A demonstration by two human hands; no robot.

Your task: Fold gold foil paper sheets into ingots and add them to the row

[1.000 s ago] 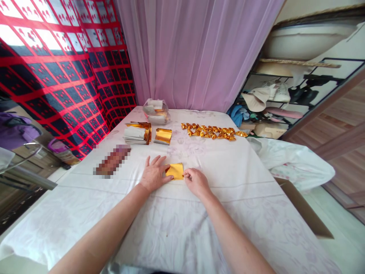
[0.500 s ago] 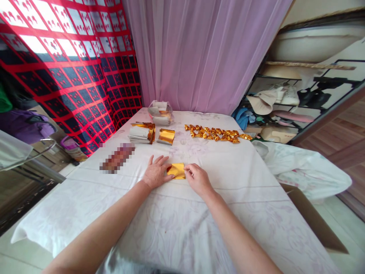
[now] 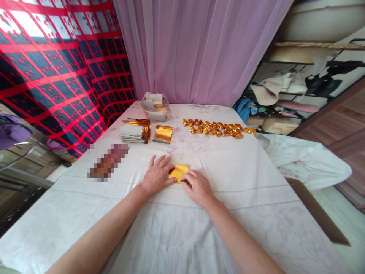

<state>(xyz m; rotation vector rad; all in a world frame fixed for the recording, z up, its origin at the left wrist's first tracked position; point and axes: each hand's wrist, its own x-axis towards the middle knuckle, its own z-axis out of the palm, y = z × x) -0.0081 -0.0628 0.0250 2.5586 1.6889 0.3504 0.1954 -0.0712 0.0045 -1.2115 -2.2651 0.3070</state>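
Centre of frame, slightly below middle: small gold foil sheet [image 3: 179, 172] lies flat on the white tablecloth [image 3: 176, 232]. Left hand [image 3: 156, 176] rests palm down on the cloth, fingers spread, fingertips pressing the sheet's left edge; it grips nothing. Right hand [image 3: 197, 185] comes in from the lower right, fingers bunched together on the sheet's lower right corner; whether they pinch the foil or only press it, cannot tell.

Upper centre of frame, well apart from the hands: row of folded gold pieces [image 3: 218, 128] strung across the cloth. Left of that row, loose gold sheets [image 3: 163, 134], and just beside them a stack of white-backed paper with a gold top [image 3: 134, 131]. Behind these, a clear plastic bag [image 3: 155, 106] near the pink curtain [image 3: 196, 49]. Blurred patch [image 3: 107, 161] at centre left.
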